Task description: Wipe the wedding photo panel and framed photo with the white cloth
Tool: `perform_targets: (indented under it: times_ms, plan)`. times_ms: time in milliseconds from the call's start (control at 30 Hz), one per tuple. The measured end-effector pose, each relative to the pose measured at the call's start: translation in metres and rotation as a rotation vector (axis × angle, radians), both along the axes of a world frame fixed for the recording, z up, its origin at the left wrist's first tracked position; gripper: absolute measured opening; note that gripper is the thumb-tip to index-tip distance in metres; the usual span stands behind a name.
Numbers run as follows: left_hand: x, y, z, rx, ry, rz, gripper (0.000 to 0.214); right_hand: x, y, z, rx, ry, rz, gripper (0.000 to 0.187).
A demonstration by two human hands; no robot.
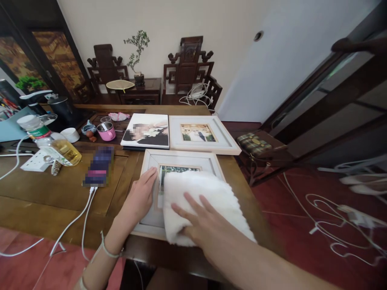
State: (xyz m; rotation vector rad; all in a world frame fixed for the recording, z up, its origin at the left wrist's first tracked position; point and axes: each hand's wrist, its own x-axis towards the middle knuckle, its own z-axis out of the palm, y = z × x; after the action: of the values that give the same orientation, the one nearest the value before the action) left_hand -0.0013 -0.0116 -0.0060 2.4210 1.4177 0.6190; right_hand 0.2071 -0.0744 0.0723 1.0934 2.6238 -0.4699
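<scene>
A light wooden picture frame (140, 233) lies flat near the table's front edge, with a photo partly visible inside its pale mat. Over the right part of the frame and photo is a fluffy white cloth (211, 189). My right hand (198, 219) holds the cloth from above, fingers spread over it and the thumb at its near edge. Against the frame's left side rests my left hand (143, 191), its fingers stretched out and lying flat.
Behind lie another framed photo (226, 139) and a photo panel (145, 141). To the left are a charging phone (99, 167) with white cables, a power strip (36, 160), a bottle of yellow liquid (65, 151) and a pink cup (106, 132). A bag (254, 141) sits at right.
</scene>
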Motion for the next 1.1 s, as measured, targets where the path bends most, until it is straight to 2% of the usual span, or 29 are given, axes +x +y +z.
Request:
perform_targets:
  times_ms: [67,133,233,333,433,533,667,767,833,900,1000,1100]
  plan:
    - [0.000,0.000,0.002,-0.006,0.012,0.005,0.052,0.015,-0.001,0.006,-0.016,0.010,-0.035,0.049]
    - [0.001,-0.002,0.005,-0.021,0.021,0.001,0.049,0.029,0.008,0.007,0.031,0.026,-0.099,0.057]
    - [0.003,-0.005,0.010,-0.042,-0.021,0.007,0.045,0.041,0.037,-0.002,0.235,0.020,-0.207,0.065]
    - [0.004,-0.008,0.015,-0.022,-0.161,0.024,0.045,0.029,0.068,-0.015,0.422,0.033,-0.232,0.061]
    - [0.003,-0.009,0.016,0.032,-0.305,0.001,0.048,-0.001,0.084,-0.023,0.433,0.068,-0.172,0.054]
    - [0.002,-0.008,0.016,0.065,-0.394,0.012,0.049,-0.032,0.076,-0.023,0.394,0.108,-0.053,0.037]
    - [0.002,-0.008,0.015,0.067,-0.398,0.032,0.050,-0.046,0.038,-0.017,0.278,0.145,0.079,0.028]
    - [0.002,-0.007,0.014,0.056,-0.329,0.028,0.049,-0.035,0.010,-0.010,0.075,0.122,0.122,0.027]
    - [0.002,-0.006,0.013,0.034,-0.255,0.021,0.047,-0.020,0.001,-0.001,-0.043,0.063,0.077,0.032]
    - [0.002,-0.005,0.012,0.012,-0.174,-0.005,0.045,0.001,0.003,0.010,-0.072,0.022,-0.006,0.039]
    - [0.002,-0.005,0.010,0.013,-0.086,-0.047,0.041,0.030,0.024,0.024,0.042,-0.008,-0.143,0.051]
    - [0.002,-0.005,0.008,0.051,-0.062,-0.052,0.040,0.039,0.058,0.025,0.257,0.004,-0.285,0.062]
